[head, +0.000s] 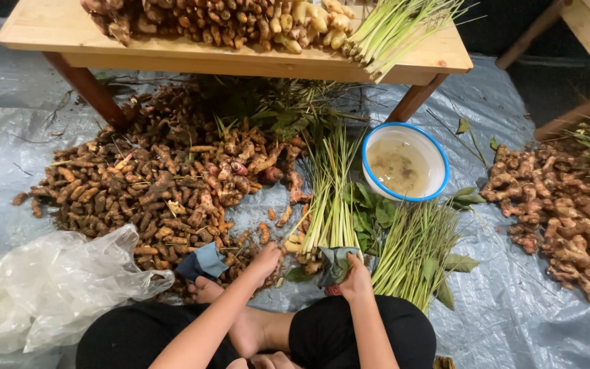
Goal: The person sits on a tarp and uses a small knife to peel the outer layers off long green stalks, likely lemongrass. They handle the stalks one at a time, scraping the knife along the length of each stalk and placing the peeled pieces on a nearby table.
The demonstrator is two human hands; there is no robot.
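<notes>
Two hands worked at the bunch of lemongrass (329, 205) lying on the plastic sheet (513, 301) before your knees. Your right hand (356, 280) pinched a dark cloth (336, 263) at its root end; your left hand (266, 260) closed its grip on a small root piece beside it. Brown roots (151, 191) were heaped left, a blue-rimmed bowl (405, 162) beyond, under the counter (56, 31).
</notes>
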